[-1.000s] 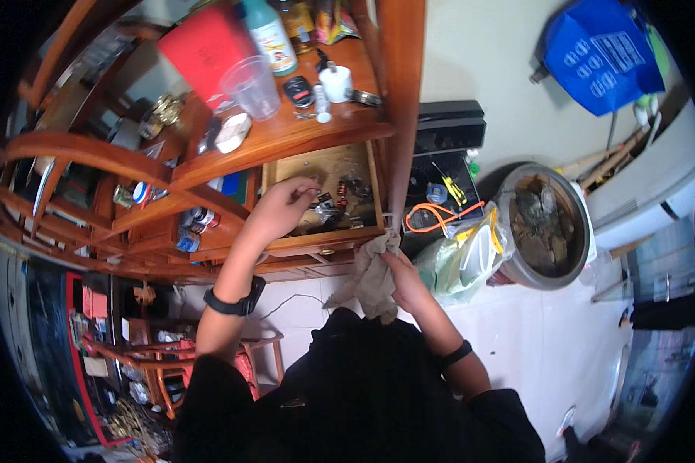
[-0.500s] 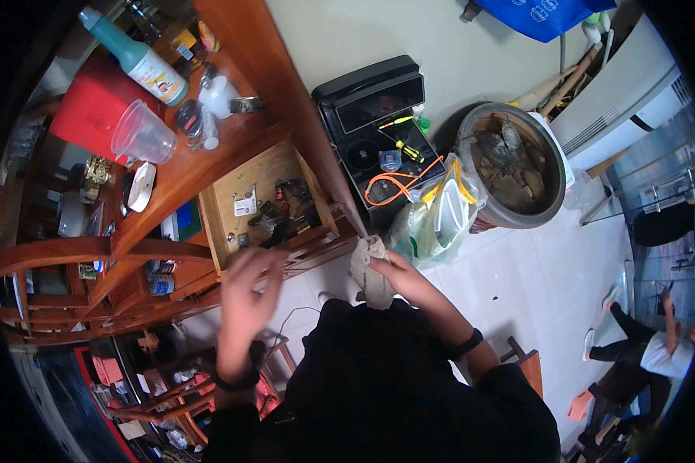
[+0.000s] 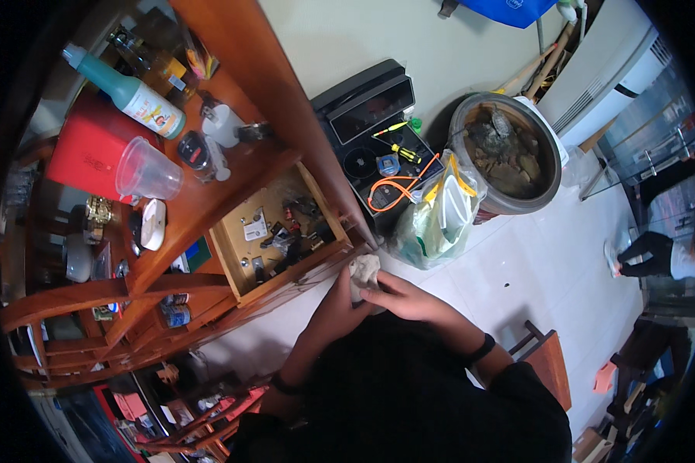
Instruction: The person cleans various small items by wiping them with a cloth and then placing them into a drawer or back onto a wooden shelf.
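Note:
A crumpled beige cloth (image 3: 364,273) is bunched up between my two hands, close in front of my body. My right hand (image 3: 401,296) grips it from the right, the thumb laid across its lower part. From the left, my left hand (image 3: 342,299) closes against the same cloth; its fingertips are partly hidden behind it. Just beyond and left of my hands, a wooden drawer (image 3: 279,279) is pulled out of the shelf unit. Inside lie several small dark parts (image 3: 289,241), a white label (image 3: 255,226) and small metal pieces.
Left stands a wooden shelf (image 3: 243,166) with a green-blue bottle (image 3: 131,96), a clear plastic cup (image 3: 148,170) and a red box (image 3: 93,150). Ahead are a black case (image 3: 367,116) with a screwdriver (image 3: 406,153), a plastic bag (image 3: 439,228) and a large pot (image 3: 544,197). Another person stands far right.
My left hand has come rightward from near the drawer and joined my right hand on the cloth. The cloth is more bunched up. The view has shifted slightly, and the person at right has moved.

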### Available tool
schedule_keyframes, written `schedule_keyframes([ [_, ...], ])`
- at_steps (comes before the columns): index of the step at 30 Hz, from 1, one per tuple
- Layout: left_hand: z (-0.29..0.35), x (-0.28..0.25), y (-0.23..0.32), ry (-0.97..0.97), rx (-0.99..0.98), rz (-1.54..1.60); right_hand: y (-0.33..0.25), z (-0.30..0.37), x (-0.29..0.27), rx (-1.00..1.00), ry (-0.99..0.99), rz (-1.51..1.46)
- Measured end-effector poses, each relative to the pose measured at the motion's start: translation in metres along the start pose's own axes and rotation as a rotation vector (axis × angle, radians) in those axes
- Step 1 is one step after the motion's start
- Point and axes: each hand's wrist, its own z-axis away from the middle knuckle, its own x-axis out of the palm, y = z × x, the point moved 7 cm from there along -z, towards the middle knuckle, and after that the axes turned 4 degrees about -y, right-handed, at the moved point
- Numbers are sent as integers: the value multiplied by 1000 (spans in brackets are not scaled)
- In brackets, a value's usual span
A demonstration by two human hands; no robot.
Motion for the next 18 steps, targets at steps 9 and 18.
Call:
schedule_keyframes([
  [9, 7, -9, -51, -50, -152, 54, 19, 5, -38, 1, 108, 521],
  [18, 9, 2, -87, -196, -411, -126, 102, -77, -246, 257, 413, 669],
])
